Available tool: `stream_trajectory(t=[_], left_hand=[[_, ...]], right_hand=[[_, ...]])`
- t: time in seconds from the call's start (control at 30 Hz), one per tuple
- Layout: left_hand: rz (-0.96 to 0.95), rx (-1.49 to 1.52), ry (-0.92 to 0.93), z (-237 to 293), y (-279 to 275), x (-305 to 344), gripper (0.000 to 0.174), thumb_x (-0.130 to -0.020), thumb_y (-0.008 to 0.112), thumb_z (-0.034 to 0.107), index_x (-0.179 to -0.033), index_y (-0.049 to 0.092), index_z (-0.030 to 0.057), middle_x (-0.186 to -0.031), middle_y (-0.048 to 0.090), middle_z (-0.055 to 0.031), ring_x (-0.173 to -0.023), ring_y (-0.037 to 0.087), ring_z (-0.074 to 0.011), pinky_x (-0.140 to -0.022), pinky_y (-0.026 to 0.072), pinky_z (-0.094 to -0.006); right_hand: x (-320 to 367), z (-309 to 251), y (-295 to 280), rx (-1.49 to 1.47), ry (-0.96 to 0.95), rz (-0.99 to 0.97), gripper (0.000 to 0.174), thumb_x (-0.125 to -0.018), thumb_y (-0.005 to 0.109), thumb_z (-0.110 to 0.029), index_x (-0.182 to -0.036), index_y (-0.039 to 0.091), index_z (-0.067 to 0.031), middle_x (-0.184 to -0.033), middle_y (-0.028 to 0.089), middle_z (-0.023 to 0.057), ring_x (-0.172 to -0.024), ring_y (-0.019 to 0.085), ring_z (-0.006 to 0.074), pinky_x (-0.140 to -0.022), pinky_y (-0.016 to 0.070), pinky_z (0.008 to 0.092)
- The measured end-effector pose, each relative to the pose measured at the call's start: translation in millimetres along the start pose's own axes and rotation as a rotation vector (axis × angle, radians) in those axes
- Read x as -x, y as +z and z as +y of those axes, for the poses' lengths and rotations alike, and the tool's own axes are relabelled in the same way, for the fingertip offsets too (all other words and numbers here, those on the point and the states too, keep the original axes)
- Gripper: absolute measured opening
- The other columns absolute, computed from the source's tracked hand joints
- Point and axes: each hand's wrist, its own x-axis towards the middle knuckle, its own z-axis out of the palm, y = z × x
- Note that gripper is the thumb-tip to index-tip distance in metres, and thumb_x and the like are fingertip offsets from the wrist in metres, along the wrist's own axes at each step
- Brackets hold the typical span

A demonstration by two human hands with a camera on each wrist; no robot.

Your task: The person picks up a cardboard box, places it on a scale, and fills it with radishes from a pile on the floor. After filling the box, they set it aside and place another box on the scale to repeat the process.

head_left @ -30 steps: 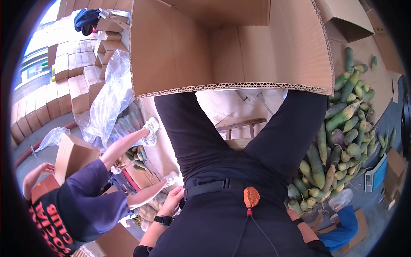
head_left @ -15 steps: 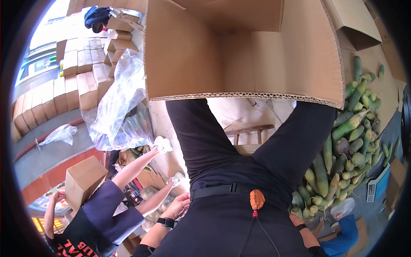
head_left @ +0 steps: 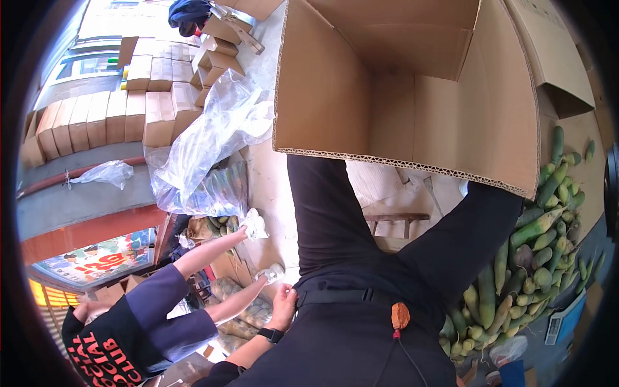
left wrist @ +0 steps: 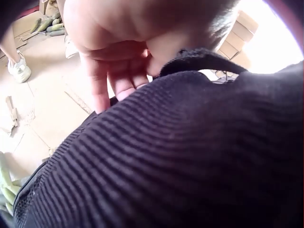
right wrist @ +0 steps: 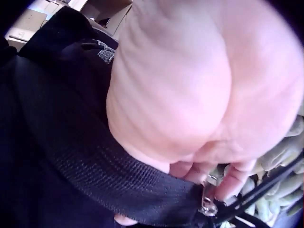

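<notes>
A black waist belt (head_left: 335, 296) crosses the wearer's black clothing. At its left end my left hand (head_left: 282, 309) holds the belt's edge with bent fingers. In the left wrist view the fingers (left wrist: 98, 90) reach down behind ribbed black fabric (left wrist: 156, 156), which hides their tips. My right hand (right wrist: 190, 85) is out of sight in the head view. In the right wrist view it grips a broad black elastic band (right wrist: 114, 178), one fingertip showing below the band. A small metal clasp (right wrist: 207, 202) sits at the band's end, beside the fingers.
An empty open cardboard box (head_left: 387, 116) stands before the legs. Many green radishes (head_left: 548, 238) are heaped at right, near a blue scale (head_left: 566, 317). At left are clear plastic sheeting (head_left: 206, 142), stacked cartons (head_left: 97, 122) and another person (head_left: 135, 322).
The head view has swung left, so the box and legs sit further right. The other person no longer visibly carries a carton. My left hand stays at the belt.
</notes>
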Motion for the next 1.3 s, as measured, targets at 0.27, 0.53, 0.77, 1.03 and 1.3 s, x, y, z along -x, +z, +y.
stream_trajectory(t=[0.27, 0.53, 0.77, 1.03, 1.3], left_hand=[[-0.141, 0.143, 0.057, -2, 5, -4, 0.009, -0.095, 0.05, 0.014, -0.101, 0.045, 0.0098, -0.08, 0.047, 0.0047, -0.071, 0.042, -0.0034, -0.064, 0.0382, -0.0194], [-0.072, -0.419, -0.05, -21, -27, -31, 0.01, -0.089, 0.052, 0.014, -0.091, 0.051, 0.0051, -0.067, 0.055, -0.003, -0.061, 0.053, -0.0123, -0.056, 0.044, -0.0276], [0.137, -0.634, 0.122, -70, -28, -62, 0.01, -0.087, 0.053, 0.013, -0.089, 0.054, 0.0033, -0.077, 0.057, -0.0116, -0.071, 0.055, -0.0201, -0.068, 0.0455, -0.0347], [0.071, -0.419, 0.32, -82, -61, -111, 0.007, -0.092, 0.051, 0.013, -0.091, 0.05, 0.0056, -0.072, 0.046, -0.0012, -0.061, 0.043, -0.0079, -0.057, 0.0393, -0.023], [-0.264, -0.437, 0.52, 130, 63, -32, 0.009, -0.089, 0.056, 0.009, -0.096, 0.058, 0.0039, -0.076, 0.054, -0.0034, -0.069, 0.051, -0.0145, -0.062, 0.0422, -0.0278]], right_hand=[[-25, -7, 38, 0.114, -0.064, 0.112, 0.052, -0.093, 0.053, -0.031, -0.139, 0.036, -0.0116, -0.137, 0.045, 0.0179, -0.121, 0.05, 0.0276, -0.099, 0.0393, 0.051], [-23, -58, 35, -0.005, -0.069, 0.092, 0.057, -0.088, 0.056, -0.04, -0.135, 0.042, -0.0117, -0.131, 0.05, 0.0176, -0.119, 0.051, 0.0287, -0.098, 0.0392, 0.0457], [25, -108, 2, -0.19, 0.004, 0.093, 0.061, -0.083, 0.06, -0.047, -0.132, 0.047, -0.0118, -0.126, 0.054, 0.0174, -0.117, 0.052, 0.0297, -0.098, 0.0391, 0.041], [102, -131, -55, -0.79, -0.431, 0.214, 0.045, -0.084, 0.063, -0.027, -0.121, 0.053, -0.0033, -0.121, 0.058, 0.0106, -0.114, 0.052, 0.026, -0.098, 0.0365, 0.0355], [130, -165, -152, -1.085, -0.456, 0.206, 0.014, -0.084, 0.061, -0.01, -0.097, 0.059, -0.0048, -0.08, 0.06, 0.0011, -0.075, 0.055, 0.0088, -0.068, 0.0451, 0.0239]])
